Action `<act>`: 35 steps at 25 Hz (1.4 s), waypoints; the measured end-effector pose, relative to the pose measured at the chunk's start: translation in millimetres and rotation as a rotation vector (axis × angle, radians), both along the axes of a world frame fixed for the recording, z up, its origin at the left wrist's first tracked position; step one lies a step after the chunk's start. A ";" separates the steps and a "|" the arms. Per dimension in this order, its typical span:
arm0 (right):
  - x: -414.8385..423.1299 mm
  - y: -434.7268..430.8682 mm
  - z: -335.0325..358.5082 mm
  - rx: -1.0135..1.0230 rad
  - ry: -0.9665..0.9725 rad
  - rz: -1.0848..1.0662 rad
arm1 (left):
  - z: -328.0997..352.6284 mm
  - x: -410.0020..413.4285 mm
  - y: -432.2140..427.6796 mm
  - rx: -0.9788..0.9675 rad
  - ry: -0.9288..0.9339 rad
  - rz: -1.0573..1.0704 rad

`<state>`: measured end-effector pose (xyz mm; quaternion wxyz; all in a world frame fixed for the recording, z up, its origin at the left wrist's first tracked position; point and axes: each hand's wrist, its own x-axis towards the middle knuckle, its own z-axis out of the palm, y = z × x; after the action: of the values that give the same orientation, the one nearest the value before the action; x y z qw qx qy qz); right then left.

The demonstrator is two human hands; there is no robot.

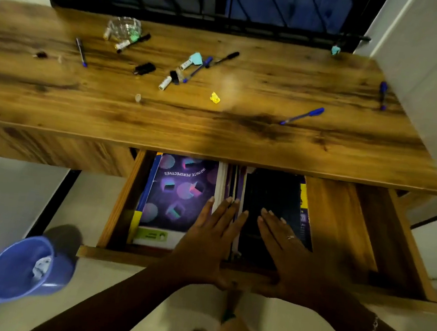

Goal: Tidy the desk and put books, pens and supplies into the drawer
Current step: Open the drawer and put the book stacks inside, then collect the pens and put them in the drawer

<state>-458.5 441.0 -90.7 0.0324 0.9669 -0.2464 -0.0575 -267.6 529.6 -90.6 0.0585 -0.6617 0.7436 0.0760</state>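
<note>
Open wooden drawer (337, 222): left hand (207, 241) and right hand (288, 251), fingers straight, clasping nothing, lie flat on purple patterned paperback (178, 196) and black-covered book (271, 196); stacks best squared leftward, level

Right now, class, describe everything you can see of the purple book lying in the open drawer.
The purple paperback book with pastel geometric shapes lies flat, cover up, in the left part of the open wooden drawer. Its white title, INFINITE PERSPECTIVES, reads upside down from here. A white band with a green label crosses its near end. Blue and yellow edges of something beneath show along its left side. The person's left hand, fingers straight, covers its near right corner.
</note>
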 end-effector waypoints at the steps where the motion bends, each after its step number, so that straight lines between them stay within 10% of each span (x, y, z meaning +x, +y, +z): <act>1: 4.9 -11.3 0.2 -0.003 -0.004 -0.006 | 1.2 5.5 -11.5 -0.016 -0.015 0.002; 27: 109.6 -183.0 -6.8 0.033 -0.274 0.179 | -7.2 53.9 -182.1 -0.361 -0.034 0.106; 32: 105.7 -218.6 33.3 0.401 -0.275 0.036 | 29.9 64.7 -197.1 -0.123 0.098 0.153; 35: 95.3 -262.8 58.9 0.279 -0.460 -0.372 | 64.0 75.7 -226.4 -0.072 0.156 0.221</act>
<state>-363.1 178.2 -31.8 -0.1680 0.8880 -0.4096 0.1241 -192.0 303.2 -26.6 -0.0319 -0.7332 0.6709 0.1063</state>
